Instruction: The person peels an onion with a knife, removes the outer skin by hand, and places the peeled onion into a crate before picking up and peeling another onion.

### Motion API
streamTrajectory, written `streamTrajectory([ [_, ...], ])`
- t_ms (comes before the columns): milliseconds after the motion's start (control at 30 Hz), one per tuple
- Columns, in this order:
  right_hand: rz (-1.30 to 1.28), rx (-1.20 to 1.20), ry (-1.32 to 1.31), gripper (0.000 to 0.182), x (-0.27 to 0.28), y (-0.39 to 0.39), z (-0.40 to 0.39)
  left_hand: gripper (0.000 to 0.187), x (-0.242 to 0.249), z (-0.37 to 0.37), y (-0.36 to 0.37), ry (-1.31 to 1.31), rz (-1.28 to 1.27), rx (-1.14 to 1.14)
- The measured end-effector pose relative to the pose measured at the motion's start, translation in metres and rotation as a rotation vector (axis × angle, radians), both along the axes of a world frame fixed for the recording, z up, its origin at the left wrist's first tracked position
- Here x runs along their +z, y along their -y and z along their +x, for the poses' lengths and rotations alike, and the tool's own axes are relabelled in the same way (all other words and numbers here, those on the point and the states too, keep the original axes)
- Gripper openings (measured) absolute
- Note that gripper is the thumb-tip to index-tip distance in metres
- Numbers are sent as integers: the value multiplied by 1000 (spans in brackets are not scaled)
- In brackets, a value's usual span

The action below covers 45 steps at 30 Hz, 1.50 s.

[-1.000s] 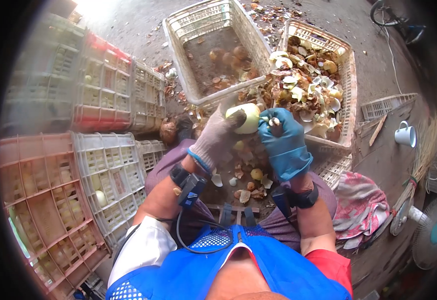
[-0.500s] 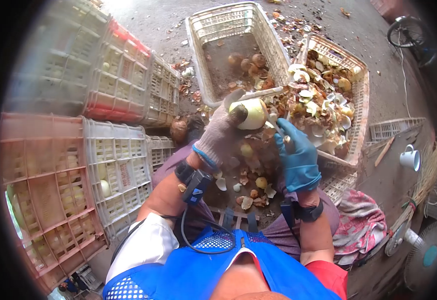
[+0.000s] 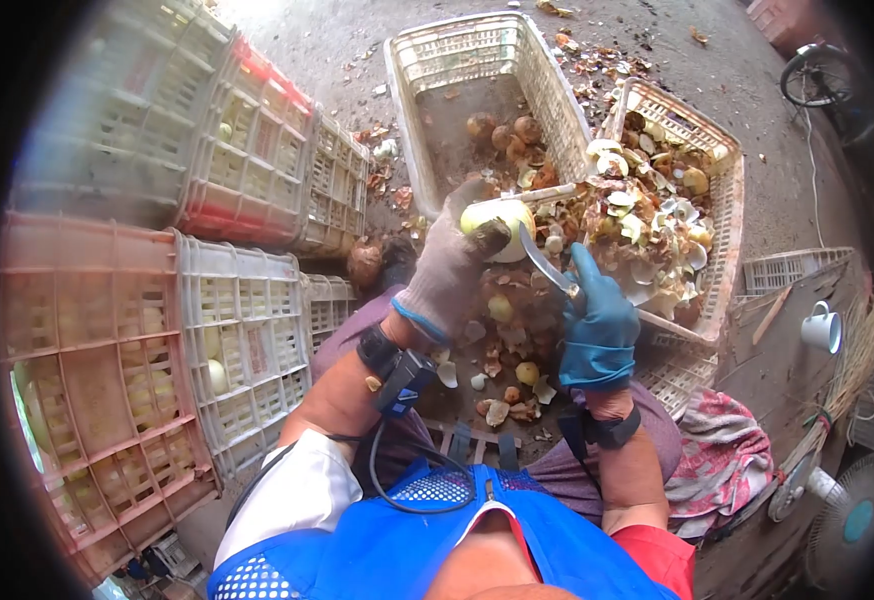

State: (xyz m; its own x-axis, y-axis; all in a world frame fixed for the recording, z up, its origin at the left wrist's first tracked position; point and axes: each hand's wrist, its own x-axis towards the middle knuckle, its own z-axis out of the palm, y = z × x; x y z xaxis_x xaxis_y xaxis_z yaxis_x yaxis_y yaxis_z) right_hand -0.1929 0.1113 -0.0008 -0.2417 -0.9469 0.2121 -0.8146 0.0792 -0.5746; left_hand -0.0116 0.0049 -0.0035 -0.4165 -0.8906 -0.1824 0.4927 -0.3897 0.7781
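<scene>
With your left hand (image 3: 447,270) clamped on the peeled onion (image 3: 497,215) at upper centre of the frame and your right hand (image 3: 597,325) gripping the knife (image 3: 545,265) (blade tip just beside it), a slip on the slick flesh could probably nick your glove.

Glossy metal knife blade (image 3: 540,262), smooth rubber glove (image 3: 597,325), matt plastic crates (image 3: 242,345).

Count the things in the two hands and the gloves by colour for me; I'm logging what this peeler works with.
Grey glove, on the left hand: 1
Blue glove, on the right hand: 1
Peeled onion, held in the left hand: 1
Knife, held in the right hand: 1
Total: 4
</scene>
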Motion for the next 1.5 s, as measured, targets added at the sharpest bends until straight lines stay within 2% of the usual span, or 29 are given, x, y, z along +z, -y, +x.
streamTrajectory([
  [67,47,-41,-39,54,-5,-1,2,96,0,-3,0,108,-68,38],
  [133,-135,-19,131,44,-34,5,8,92,1,-5,0,209,-82,55],
  [200,-12,-119,519,40,-43,7,7,90,5,-6,1,239,-91,73],
  [267,446,-354,1116,38,-8,8,9,89,16,-6,-1,206,-87,83],
  [300,435,-319,1176,35,-1,9,4,89,19,-5,-1,209,-84,67],
  [400,158,-108,1186,35,0,11,11,92,26,-2,1,272,-126,-4],
  [467,21,-47,1056,30,7,15,12,98,26,-3,1,383,-216,-75],
  [567,-79,-14,793,22,13,17,3,121,22,-7,-2,559,-305,-172],
  [600,-93,-9,698,20,14,15,0,121,19,-9,-4,549,-345,-184],
  [667,-101,-20,675,13,20,12,-6,121,13,-12,-7,532,-426,-204],
  [800,-179,12,538,12,12,10,-12,115,2,-20,-11,546,-277,-317],
  [833,-182,15,497,12,13,9,-14,112,2,-24,-11,630,-331,-343],
  [933,-148,-118,476,12,12,8,-20,96,-6,-29,-15,525,-299,-291],
  [967,-158,-161,447,12,15,7,-24,94,-9,-31,-14,428,-310,-266],
  [1067,-6,-310,505,13,14,8,-35,94,-7,-26,-8,397,-314,-229],
  [1100,-53,-207,346,20,10,9,-40,94,-7,-24,-5,306,-269,-211],
  [1200,-1,-30,425,32,3,4,-32,93,-2,-17,0,263,-212,-169],
  [1233,46,18,449,45,3,1,-29,93,1,-15,1,295,-219,-155],
  [1333,106,121,283,53,9,-3,-23,93,12,-9,4,318,-220,-102],
  [1367,107,108,353,61,10,-3,-19,93,17,-9,3,275,-211,-79],
  [1400,112,100,347,61,10,-3,-17,93,21,-7,3,230,-202,-58],
  [1433,118,91,340,61,11,-2,-16,93,23,-4,5,311,-239,-68],
  [1500,110,79,288,59,14,-1,-15,95,26,-3,4,228,-176,-47],
])
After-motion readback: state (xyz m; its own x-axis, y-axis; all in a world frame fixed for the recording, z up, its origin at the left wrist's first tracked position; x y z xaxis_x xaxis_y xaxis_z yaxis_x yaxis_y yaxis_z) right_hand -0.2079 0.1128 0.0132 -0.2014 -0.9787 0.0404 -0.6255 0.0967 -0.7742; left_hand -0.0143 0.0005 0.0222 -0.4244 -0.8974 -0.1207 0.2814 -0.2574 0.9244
